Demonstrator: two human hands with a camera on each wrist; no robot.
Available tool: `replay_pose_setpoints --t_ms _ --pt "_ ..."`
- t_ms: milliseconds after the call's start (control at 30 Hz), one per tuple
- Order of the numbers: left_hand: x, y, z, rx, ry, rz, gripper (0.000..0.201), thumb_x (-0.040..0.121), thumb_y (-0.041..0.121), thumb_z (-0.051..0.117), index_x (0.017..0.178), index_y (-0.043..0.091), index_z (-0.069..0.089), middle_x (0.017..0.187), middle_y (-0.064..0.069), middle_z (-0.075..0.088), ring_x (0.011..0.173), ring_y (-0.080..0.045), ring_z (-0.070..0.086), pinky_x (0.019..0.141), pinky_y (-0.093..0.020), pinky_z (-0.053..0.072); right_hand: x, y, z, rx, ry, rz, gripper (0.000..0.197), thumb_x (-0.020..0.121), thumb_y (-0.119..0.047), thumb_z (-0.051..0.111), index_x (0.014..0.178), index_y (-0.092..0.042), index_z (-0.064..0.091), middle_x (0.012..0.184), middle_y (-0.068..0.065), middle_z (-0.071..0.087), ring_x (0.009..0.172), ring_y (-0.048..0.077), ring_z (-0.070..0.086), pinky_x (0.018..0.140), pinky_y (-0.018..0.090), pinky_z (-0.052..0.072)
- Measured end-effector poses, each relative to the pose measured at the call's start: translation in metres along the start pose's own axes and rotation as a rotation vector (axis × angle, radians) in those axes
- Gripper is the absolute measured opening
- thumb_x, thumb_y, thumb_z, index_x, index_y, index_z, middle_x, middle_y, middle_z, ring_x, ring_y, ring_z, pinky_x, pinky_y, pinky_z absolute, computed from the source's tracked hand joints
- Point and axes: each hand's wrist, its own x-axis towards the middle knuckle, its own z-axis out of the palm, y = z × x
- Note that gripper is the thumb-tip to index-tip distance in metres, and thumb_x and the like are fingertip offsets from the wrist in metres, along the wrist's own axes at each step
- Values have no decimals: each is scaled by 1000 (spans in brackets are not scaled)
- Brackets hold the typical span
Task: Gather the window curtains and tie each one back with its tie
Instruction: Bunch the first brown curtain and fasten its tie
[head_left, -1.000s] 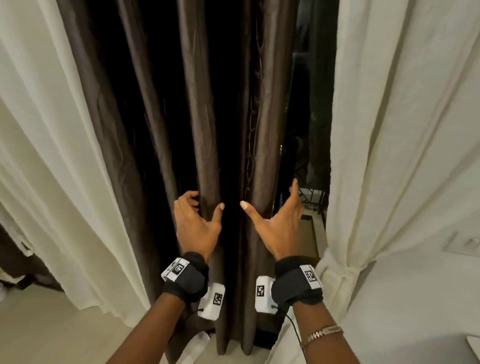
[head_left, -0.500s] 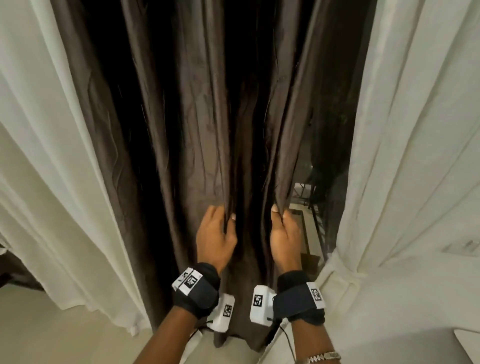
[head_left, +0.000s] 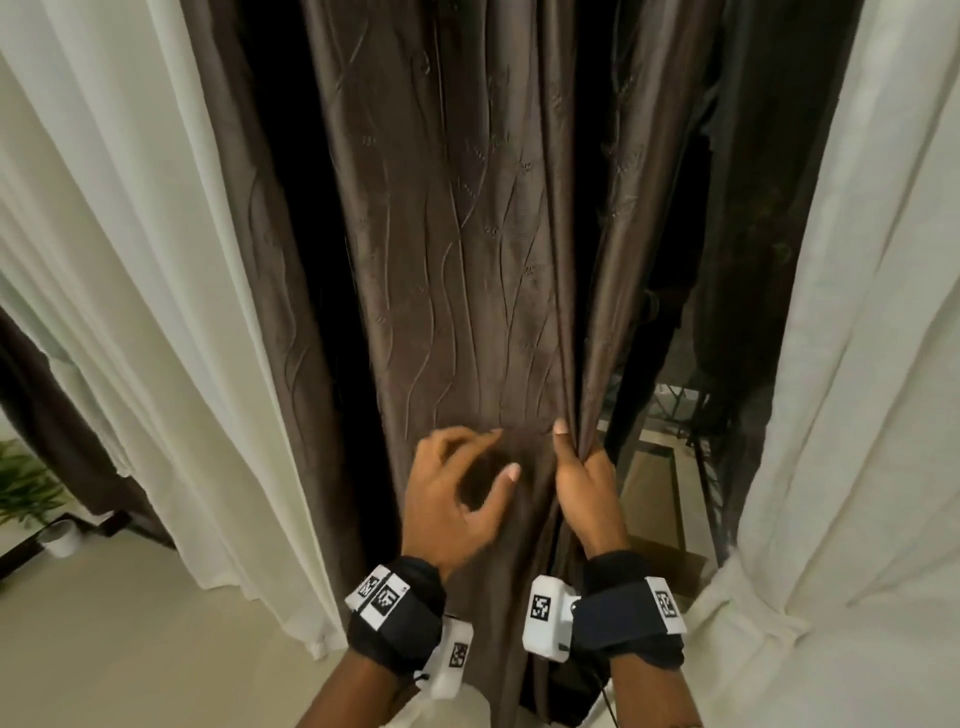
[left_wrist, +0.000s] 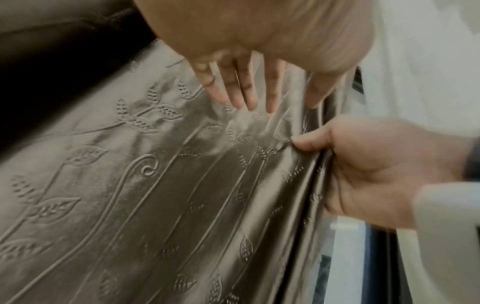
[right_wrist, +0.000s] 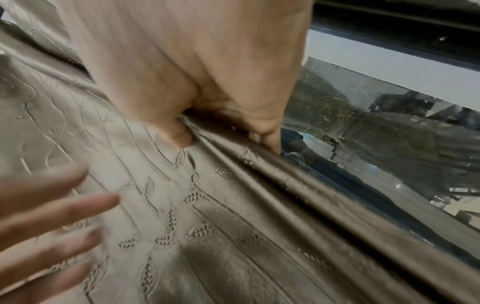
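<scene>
A brown curtain (head_left: 457, 234) embossed with leaves and stems hangs straight ahead, between cream curtains on the left (head_left: 130, 260) and right (head_left: 857, 364). My right hand (head_left: 584, 478) grips the gathered folds at the brown curtain's right edge, thumb in front, fingers behind; the right wrist view shows this grip on the brown curtain (right_wrist: 233, 205). My left hand (head_left: 457, 488) hovers spread and relaxed just left of it, fingers straight at the brown curtain (left_wrist: 155, 185), holding nothing. The right cream curtain is cinched low by its tie (head_left: 737, 597).
Window glass (head_left: 670, 415) with dark outdoor shapes shows behind the brown curtain's right edge. A small potted plant in a white pot (head_left: 57, 535) stands on the pale floor (head_left: 156, 649) at far left. A dark brown curtain panel (head_left: 47, 415) hangs behind the left cream curtain.
Both hands gripped folds half a second ago. Now my left hand has let go and spread open, while the right keeps its hold; the brown panel lies flatter and wider between them.
</scene>
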Motion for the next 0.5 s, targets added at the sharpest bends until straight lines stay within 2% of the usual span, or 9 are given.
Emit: replay_pose_setpoints --t_ms 67,133,200,300,367,400,433,467,500 --pt "7 -14 -10 45 278 -209 47 91 31 83 133 14 70 128 -9 56 122 -25 57 105 -35 50 1 2 0 31 30 14 28 107 -55 48 109 -27 54 92 -7 61 86 12 58 80 31 43" --pt "19 -33 -17 39 388 -378 66 87 31 88 143 14 58 137 -11 49 128 -28 54 107 -37 49 1 3 3 36 47 24 31 107 -56 47 113 -25 50 99 -2 61 92 14 60 85 32 44" --pt "30 -50 -20 -67 279 -421 66 90 29 85 146 18 54 135 -5 57 123 -25 60 105 -36 52 1 0 7 30 52 27 32 107 -56 46 119 -26 49 107 -2 60 101 16 59 97 34 41" --pt "35 -62 -17 -152 97 -349 44 97 16 75 138 17 60 116 3 73 103 -18 71 94 -33 58 -1 -8 19 -3 43 50 35 108 -55 45 126 -25 51 109 -4 57 108 18 55 100 33 37" --pt "33 -59 -11 -109 43 -248 32 97 12 73 128 17 65 109 0 73 95 -18 71 88 -25 55 -6 -15 29 -31 35 63 36 107 -57 46 111 -22 52 95 -5 54 96 18 55 98 33 36" --pt "31 -55 -9 -79 1 -197 24 97 11 73 118 19 65 102 -1 71 89 -22 70 82 -22 52 -9 -17 35 -45 29 64 39 105 -59 49 103 -21 53 91 -5 54 90 16 55 97 33 38" --pt "28 -52 -5 -41 -46 -137 17 97 11 72 109 19 63 97 -3 67 85 -26 68 76 -24 48 -13 -17 41 -50 14 51 45 101 -63 54 99 -18 57 93 -2 63 89 18 60 98 33 43" --pt "24 -51 -3 -13 -106 -74 13 96 12 69 106 18 63 98 -5 64 86 -28 67 75 -27 48 -17 -18 50 -52 15 26 50 96 -65 63 99 -14 66 98 4 73 94 20 69 99 33 52" --pt "21 -51 -1 -24 -179 -28 13 96 15 65 109 15 65 103 -6 65 91 -28 66 77 -30 50 -21 -19 60 -48 18 -6 52 90 -63 72 100 -12 74 99 5 79 99 17 74 95 29 59"
